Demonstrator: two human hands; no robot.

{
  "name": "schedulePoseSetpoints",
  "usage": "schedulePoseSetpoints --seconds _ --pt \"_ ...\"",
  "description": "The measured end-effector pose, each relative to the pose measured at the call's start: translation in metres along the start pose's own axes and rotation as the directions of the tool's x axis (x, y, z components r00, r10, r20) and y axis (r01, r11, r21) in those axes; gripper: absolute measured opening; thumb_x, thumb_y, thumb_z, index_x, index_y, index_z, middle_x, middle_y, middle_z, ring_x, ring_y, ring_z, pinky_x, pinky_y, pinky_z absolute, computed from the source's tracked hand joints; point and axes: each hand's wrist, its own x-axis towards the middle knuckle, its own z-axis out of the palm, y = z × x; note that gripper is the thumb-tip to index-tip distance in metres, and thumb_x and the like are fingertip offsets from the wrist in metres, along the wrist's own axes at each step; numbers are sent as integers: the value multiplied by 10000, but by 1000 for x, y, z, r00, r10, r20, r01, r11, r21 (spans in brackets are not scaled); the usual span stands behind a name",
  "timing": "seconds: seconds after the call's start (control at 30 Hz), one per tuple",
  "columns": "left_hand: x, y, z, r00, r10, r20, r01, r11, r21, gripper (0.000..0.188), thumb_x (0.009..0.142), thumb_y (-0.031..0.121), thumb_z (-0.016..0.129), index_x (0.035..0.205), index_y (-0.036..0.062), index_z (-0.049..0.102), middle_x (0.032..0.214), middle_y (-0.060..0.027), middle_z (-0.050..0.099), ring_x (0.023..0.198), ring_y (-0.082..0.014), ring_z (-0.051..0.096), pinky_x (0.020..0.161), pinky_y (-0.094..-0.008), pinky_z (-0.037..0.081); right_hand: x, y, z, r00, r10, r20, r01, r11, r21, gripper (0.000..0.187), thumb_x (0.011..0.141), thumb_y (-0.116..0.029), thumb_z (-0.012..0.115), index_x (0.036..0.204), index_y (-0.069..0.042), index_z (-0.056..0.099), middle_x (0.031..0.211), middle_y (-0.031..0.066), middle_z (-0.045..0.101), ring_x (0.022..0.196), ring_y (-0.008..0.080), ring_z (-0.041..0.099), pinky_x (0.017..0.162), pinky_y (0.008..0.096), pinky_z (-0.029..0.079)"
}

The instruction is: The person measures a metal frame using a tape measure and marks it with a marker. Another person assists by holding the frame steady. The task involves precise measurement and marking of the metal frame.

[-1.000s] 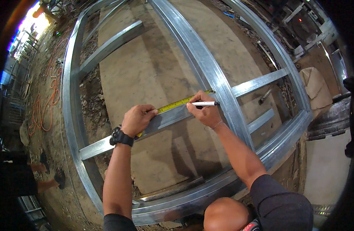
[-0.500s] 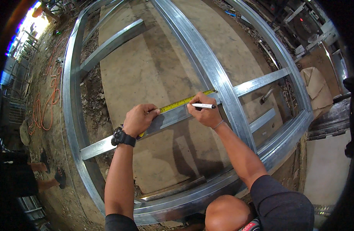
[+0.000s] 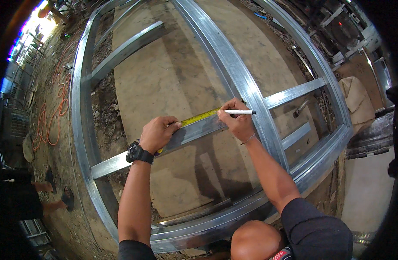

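R fingers [image 3: 229,105] w/ slim marker [image 3: 240,112] moved rt along metal bar [image 3: 195,131].

The tape measure [image 3: 201,117] at the centre was bright yellow, crossed by fine black markings. Just right of it, the pen [image 3: 238,112] was white with a black end. The metal frame [image 3: 244,82] was silvery grey, streaked lengthwise with white glare. Inside it, the sheeting [image 3: 151,82] was tan, mottled and banded in darker brown. The wristwatch [image 3: 139,153] was black; the sleeve [image 3: 316,227] at lower right, charcoal. Toward the left edge, an orange cord [image 3: 59,128] showed against brown ground [image 3: 38,91]. At right, a crumpled sheet [image 3: 356,99] was light tan, above a pale grey panel [image 3: 367,190]. A small piece [image 3: 260,16] at upper right was vivid blue.
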Motion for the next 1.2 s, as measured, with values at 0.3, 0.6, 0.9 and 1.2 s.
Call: schedulePoseSetpoints --seconds 0.3,0.6,0.9,1.2 --pt "1 -6 3 999 40 -37 -40 999 -11 300 1005 373 691 1090 109 808 926 -157 768 866 -349 743 802 -439 562 0 -14 1 993 104 62 -109 992 70 207 1023 -131 714 1205 -32 695 864 19 726 707 58 619 635 239 508" --pt "2 -6 5 999 18 -37 -17 1000 9 315 1007 387 693 1091 107 813 890 -150 768 831 -326 751 786 -432 562 -5 -6 27 999 -38 35 44 979 -201 312 935 -145 794 762 -62 547 632 12 563 614 75 518 557 297 433" --pt "1 -4 4 999 18 -44 -18 1000 -2 319 998 388 703 1093 105 818 910 -152 777 843 -336 755 801 -440 569 -2 -3 35 981 -189 -32 174 950 -259 358 913 -103 791 722 -44 495 585 73 529 516 134 471 516 352 411" --pt "3 -8 5 999 22 -38 -22 1000 -10 321 996 382 704 1106 104 822 922 -155 784 865 -337 761 819 -435 576 -2 -7 39 965 -261 -16 240 907 -347 346 909 -90 799 741 -42 501 592 99 520 502 224 500 510 375 415"
